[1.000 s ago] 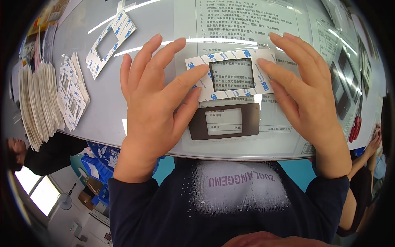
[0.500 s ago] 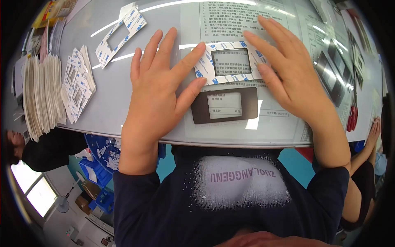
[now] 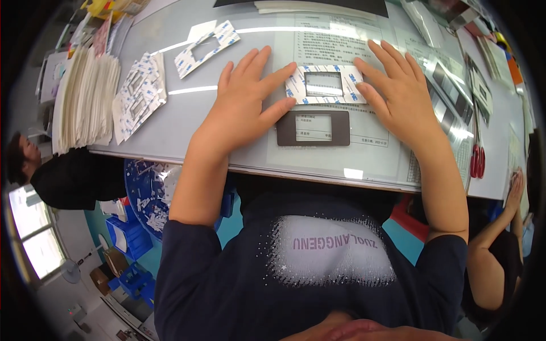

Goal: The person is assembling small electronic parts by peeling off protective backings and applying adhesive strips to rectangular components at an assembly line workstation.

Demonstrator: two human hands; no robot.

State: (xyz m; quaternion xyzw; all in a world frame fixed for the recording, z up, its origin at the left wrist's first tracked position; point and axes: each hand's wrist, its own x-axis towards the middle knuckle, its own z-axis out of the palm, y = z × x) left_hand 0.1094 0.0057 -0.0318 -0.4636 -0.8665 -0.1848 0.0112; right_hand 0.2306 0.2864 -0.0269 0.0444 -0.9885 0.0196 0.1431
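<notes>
Bracketing a white-faced frame (image 3: 324,100) from both ends, the person's left hand (image 3: 242,99) and right hand (image 3: 404,96) are spread over the table (image 3: 250,150). The fingers on each are apart, thumb and forefinger tips resting at its short edges, clamped on nothing.

The frame lies flat at the middle, over a printed sheet (image 3: 369,133) that seems to sit beneath a glossy clear cover. Its papery surface carries blue print, and a dark rim lines its rectangular window (a hint that the white layer is already laid on a dark panel). That piece looks nearly done, perhaps wanting only a check or press.

Just below it, nearer the person, a smooth, matte dark frame (image 3: 341,128) with rounded corners lies bare, so its covering appears left to do. At upper left rests a loose patterned cut-out (image 3: 228,35); beside it, fanned patterned sheets (image 3: 154,94) await, thin and crisp-edged.
</notes>
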